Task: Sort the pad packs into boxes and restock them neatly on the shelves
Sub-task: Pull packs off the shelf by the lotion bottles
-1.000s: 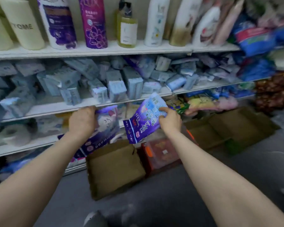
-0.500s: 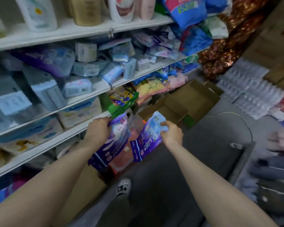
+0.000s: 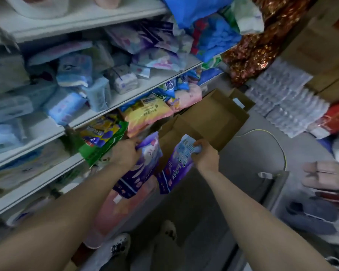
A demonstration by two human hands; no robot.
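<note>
Dim, bluish indoor light; motion blur throughout, wide-angle bending at edges.

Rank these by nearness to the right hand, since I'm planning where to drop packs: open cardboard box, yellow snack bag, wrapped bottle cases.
From the right hand:
1. Open cardboard box, just beyond it.
2. Yellow snack bag, on the shelf, left.
3. Wrapped bottle cases, far right on the floor.

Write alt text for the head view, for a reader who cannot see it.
A person's left hand and right hand each hold a purple pad pack, the left pack and the right pack, above an open cardboard box on the floor beside cluttered white shelves.
</note>
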